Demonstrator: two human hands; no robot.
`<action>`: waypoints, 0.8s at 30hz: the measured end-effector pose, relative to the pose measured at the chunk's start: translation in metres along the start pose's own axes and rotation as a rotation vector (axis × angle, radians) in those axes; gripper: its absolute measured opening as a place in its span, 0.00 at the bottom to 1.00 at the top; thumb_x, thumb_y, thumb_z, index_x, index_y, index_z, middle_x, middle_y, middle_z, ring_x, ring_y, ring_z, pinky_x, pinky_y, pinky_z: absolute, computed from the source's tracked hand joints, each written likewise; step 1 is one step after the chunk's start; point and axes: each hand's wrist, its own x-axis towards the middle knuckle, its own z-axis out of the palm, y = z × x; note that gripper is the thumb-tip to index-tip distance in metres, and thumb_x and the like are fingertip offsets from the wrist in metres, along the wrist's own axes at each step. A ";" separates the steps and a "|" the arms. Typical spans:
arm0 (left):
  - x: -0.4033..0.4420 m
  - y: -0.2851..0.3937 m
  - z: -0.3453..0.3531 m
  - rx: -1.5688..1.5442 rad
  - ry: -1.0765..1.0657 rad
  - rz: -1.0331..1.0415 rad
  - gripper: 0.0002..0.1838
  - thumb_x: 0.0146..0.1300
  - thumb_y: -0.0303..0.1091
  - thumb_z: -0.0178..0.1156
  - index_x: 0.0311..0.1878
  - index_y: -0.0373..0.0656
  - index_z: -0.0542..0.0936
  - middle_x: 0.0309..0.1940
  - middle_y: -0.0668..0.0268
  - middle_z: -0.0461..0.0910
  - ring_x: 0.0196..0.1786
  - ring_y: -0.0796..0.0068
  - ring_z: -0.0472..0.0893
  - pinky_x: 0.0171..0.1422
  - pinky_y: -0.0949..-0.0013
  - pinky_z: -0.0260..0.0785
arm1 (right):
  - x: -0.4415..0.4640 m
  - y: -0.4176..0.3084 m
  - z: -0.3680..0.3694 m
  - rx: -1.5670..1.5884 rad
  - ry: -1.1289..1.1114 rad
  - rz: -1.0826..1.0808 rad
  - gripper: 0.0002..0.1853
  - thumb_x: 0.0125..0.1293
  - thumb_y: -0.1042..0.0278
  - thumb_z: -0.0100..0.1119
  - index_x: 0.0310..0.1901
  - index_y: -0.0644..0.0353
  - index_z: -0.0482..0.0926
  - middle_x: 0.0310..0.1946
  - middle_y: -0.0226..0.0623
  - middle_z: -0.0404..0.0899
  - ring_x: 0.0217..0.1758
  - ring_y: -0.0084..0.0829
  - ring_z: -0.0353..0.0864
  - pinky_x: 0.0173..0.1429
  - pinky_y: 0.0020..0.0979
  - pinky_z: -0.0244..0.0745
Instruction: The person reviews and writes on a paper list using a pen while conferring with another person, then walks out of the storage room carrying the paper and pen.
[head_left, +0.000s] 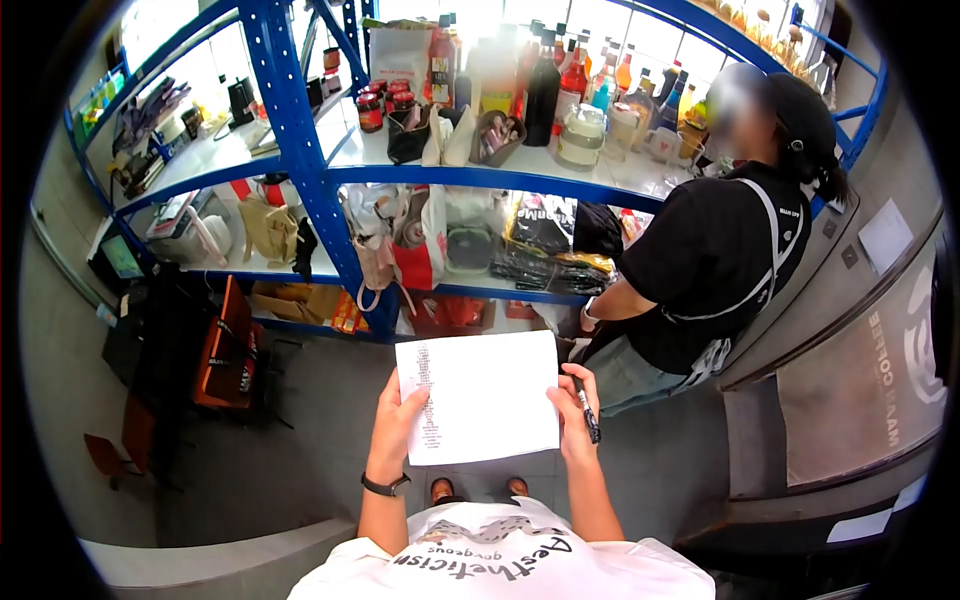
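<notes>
A white paper sheet (pixel 490 400) with a printed column of small text down its left side is held up in front of my chest. My left hand (pixel 396 418) grips its left edge, thumb on top. At the right edge, my right hand (pixel 574 408) pinches the sheet and also holds a black pen (pixel 587 412), which lies along the fingers and points down. The fingers behind the sheet are hidden. A dark watch sits on my left wrist.
Blue shelving (pixel 470 178) stands ahead, with bottles, jars and bags. A person (pixel 725 235) in a black shirt and cap stands close at the right, beside the shelves. Red chairs (pixel 222 350) are at the left. A grey curtain (pixel 860 400) with lettering hangs at the right.
</notes>
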 end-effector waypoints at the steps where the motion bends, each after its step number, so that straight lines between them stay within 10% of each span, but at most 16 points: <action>1: 0.000 -0.002 -0.001 -0.004 -0.003 -0.005 0.21 0.61 0.25 0.54 0.59 0.35 0.67 0.48 0.59 0.78 0.44 0.74 0.81 0.47 0.74 0.75 | 0.000 0.000 -0.001 0.008 0.000 0.010 0.21 0.57 0.79 0.58 0.52 0.60 0.66 0.37 0.32 0.74 0.41 0.21 0.74 0.48 0.20 0.68; 24: -0.021 -0.009 0.005 0.068 0.029 -0.027 0.19 0.63 0.27 0.54 0.57 0.34 0.69 0.46 0.61 0.79 0.42 0.77 0.80 0.46 0.75 0.73 | -0.022 -0.007 -0.021 -0.198 0.041 0.001 0.10 0.59 0.76 0.59 0.43 0.63 0.75 0.25 0.21 0.70 0.28 0.12 0.64 0.32 0.16 0.58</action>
